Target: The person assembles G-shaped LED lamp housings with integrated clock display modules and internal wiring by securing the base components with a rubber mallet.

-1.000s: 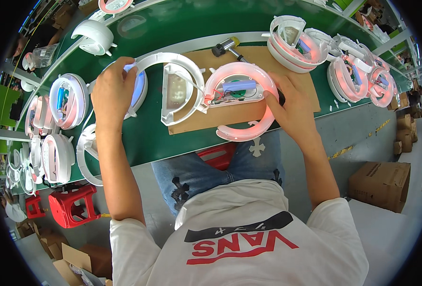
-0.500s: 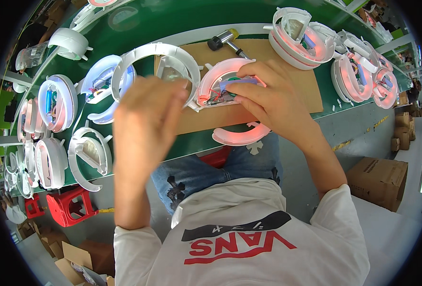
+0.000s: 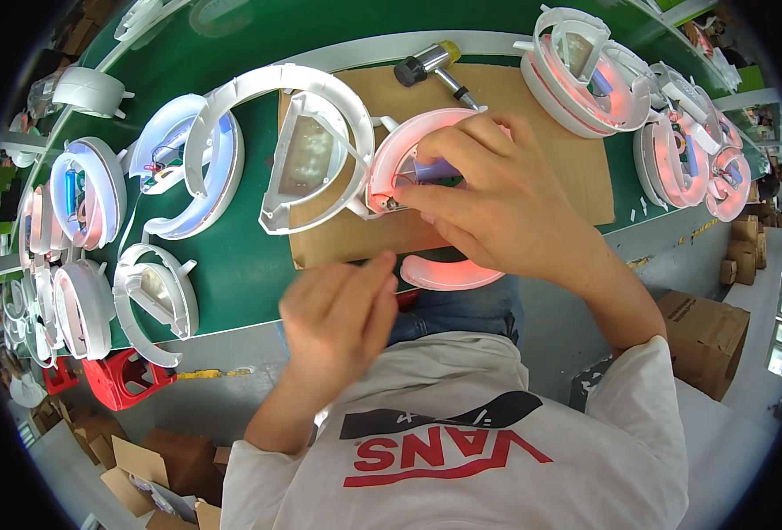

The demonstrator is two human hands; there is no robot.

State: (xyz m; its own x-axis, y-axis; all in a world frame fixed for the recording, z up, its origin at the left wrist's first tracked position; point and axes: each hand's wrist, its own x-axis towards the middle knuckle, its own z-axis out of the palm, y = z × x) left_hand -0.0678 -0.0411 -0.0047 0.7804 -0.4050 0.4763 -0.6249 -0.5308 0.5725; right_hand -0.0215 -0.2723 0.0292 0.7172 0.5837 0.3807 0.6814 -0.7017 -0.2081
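Note:
My right hand (image 3: 506,190) is closed over a red-lit, ring-shaped lamp housing (image 3: 389,166) on the cardboard mat. A purple cylindrical battery (image 3: 439,170) shows between its index finger and thumb, and thin wires run by the thumb tip. The palm hides the housing's right side. My left hand (image 3: 336,309) is in the air near the table's front edge, with its fingers curled; whatever they may hold does not show. Left of the housing is a white ring frame (image 3: 362,115) with a D-shaped clear panel (image 3: 309,159). A red-lit curved piece (image 3: 444,273) sits below my right hand.
A mallet (image 3: 426,64) lies at the mat's (image 3: 576,177) far edge. Blue-white lit housings (image 3: 223,168) and white frames (image 3: 157,291) stand on the left; red-lit housings (image 3: 576,88) stand at the right. A red stool (image 3: 126,380) and cardboard boxes (image 3: 704,340) are on the floor.
My left hand has moved toward my body and rightward, off the white ring frame, uncovering the D-shaped panel. My right hand stays at the red-lit housing, its thumb shifted toward the housing's left end.

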